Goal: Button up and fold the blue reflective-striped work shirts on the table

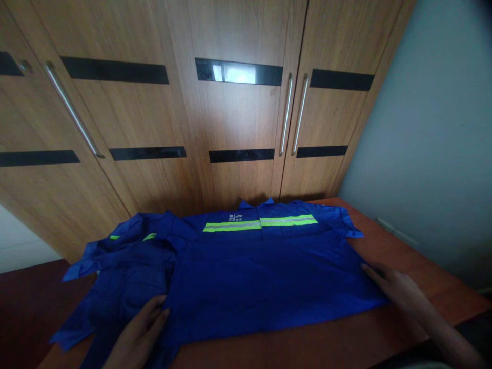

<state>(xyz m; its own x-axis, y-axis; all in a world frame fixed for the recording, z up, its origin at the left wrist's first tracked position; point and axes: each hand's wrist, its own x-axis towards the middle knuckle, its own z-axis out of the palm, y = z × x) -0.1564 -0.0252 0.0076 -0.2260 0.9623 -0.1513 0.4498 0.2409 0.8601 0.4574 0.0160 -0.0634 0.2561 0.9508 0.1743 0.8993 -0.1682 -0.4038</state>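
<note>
The blue work shirt (265, 277) lay front up on the bench (284, 351), across the lower centre of the frame, collar toward the wardrobe (238, 182). Its body was spread nearly flat, so I judged the laying-out largely done; no fold crossed its front, and the second blue garment (130, 282), lower left, lay rumpled. My left hand (140, 328) and right hand (395, 287) met the shirt's opposite side edges, fingers close to the cloth; I could not tell whether either pinched it. The wardrobe doors were closed, their contents hidden.
</note>
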